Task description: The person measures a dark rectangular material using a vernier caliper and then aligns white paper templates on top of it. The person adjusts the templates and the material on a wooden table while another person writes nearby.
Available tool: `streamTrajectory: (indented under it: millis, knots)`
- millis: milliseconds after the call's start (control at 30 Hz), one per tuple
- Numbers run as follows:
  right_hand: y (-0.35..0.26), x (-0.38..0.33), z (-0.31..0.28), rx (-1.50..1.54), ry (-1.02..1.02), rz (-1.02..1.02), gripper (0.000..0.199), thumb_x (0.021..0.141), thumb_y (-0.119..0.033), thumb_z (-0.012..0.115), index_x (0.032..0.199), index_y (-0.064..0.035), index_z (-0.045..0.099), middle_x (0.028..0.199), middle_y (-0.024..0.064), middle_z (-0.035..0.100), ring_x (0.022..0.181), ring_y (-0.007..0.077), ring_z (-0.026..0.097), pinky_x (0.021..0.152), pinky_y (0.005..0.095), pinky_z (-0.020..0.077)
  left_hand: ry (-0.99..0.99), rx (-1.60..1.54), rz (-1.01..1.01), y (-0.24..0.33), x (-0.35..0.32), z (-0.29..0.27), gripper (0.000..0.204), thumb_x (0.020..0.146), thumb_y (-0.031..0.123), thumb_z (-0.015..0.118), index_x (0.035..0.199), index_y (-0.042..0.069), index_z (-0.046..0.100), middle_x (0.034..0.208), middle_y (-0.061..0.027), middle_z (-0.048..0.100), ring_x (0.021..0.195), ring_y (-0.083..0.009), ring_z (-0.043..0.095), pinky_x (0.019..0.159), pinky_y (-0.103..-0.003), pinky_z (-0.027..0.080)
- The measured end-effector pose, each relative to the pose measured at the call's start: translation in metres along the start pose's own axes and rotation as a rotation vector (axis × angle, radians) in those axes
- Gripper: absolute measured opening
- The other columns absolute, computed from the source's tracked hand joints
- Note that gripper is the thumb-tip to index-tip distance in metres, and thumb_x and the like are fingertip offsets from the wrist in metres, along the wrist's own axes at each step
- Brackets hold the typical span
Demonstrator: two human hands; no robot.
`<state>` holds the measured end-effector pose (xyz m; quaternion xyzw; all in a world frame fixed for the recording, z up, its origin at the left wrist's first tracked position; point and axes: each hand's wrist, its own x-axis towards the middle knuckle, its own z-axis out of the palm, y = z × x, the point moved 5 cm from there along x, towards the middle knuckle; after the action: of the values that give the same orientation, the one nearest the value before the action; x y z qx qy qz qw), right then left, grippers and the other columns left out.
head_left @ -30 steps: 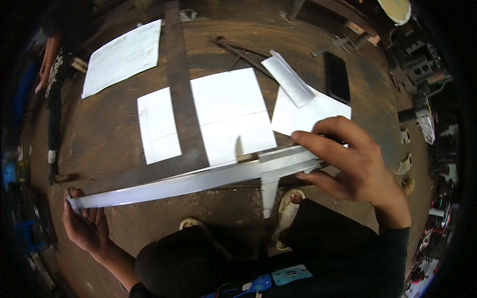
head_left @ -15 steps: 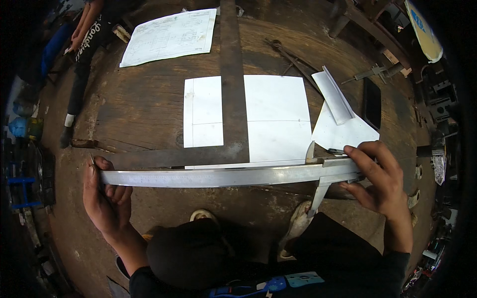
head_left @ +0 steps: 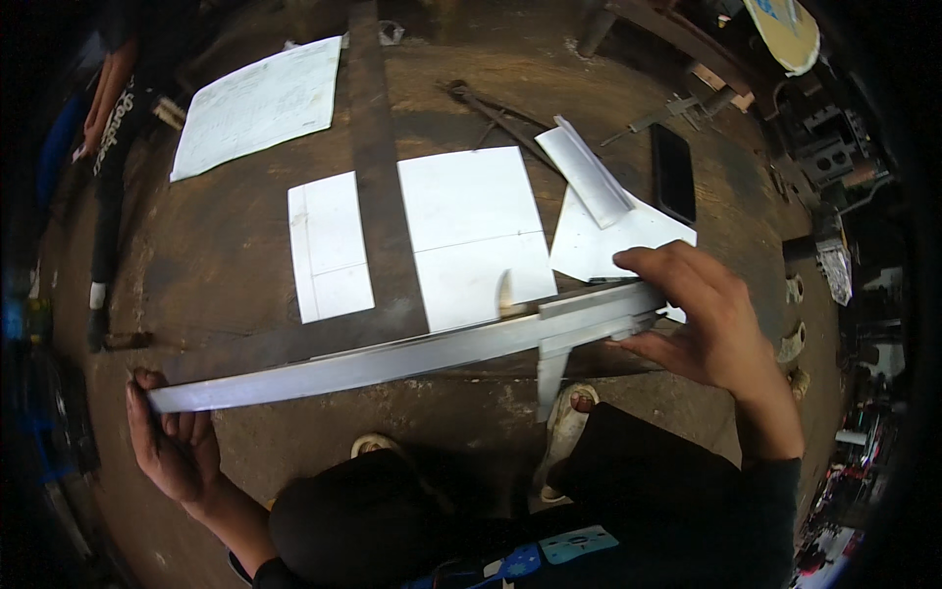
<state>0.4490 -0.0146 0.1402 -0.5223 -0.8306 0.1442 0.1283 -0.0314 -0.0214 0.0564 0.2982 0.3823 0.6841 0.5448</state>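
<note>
A long steel caliper (head_left: 392, 358) lies across the near edge of the rusty table (head_left: 196, 265), its long axis running left to right and rising slightly toward the right. The left hand (head_left: 172, 447) cups the far left tip, fingers curled loosely around the end. The right hand (head_left: 702, 324) is closed over the sliding jaw piece, thumb beneath and fingers on top. Just beyond the caliper, toward the far side, lie 2 white sheets (head_left: 471, 231) split by a dark flat bar (head_left: 378, 167) (one jaw points down off the table edge), so the right hand is the nearer one to the sheets
</note>
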Motion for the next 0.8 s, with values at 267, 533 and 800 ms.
streamTrajectory:
  millis: [267, 533, 800]
  knots:
    - [0.006, -0.003, 0.001, -0.064, 0.032, -0.137, 0.078, 0.068, -0.024, 0.092, 0.137, -0.0043, 0.062, 0.105, 0.0127, 0.07, 0.082, 0.0236, 0.068, 0.071, 0.0359, 0.0565, -0.024, -0.021, -0.022, -0.003, 0.005, -0.006, 0.028, 0.112, 0.028, 0.044, 0.115, 0.004, 0.06, 0.064, 0.0065, 0.038, 0.046, -0.0012, 0.024, 0.041, -0.02, 0.019]
    - [0.008, -0.007, 0.001, -0.005, 0.077, -0.146, 0.078, 0.066, -0.02, 0.093, 0.136, -0.0071, 0.064, 0.103, 0.0122, 0.07, 0.084, 0.0244, 0.069, 0.072, 0.0363, 0.058, -0.02, -0.019, -0.014, -0.003, 0.006, -0.005, 0.028, 0.112, 0.028, 0.044, 0.114, 0.004, 0.059, 0.064, 0.006, 0.039, 0.046, -0.0014, 0.024, 0.041, -0.02, 0.019]
    - [0.013, -0.007, -0.009, -0.064, 0.043, -0.066, 0.062, 0.072, -0.018, 0.089, 0.127, -0.0047, 0.065, 0.096, 0.0109, 0.067, 0.085, 0.0262, 0.07, 0.073, 0.0386, 0.0584, -0.084, -0.022, -0.016, -0.002, 0.005, 0.004, 0.027, 0.113, 0.027, 0.044, 0.115, 0.004, 0.059, 0.064, 0.0061, 0.039, 0.047, -0.001, 0.026, 0.042, -0.02, 0.021]
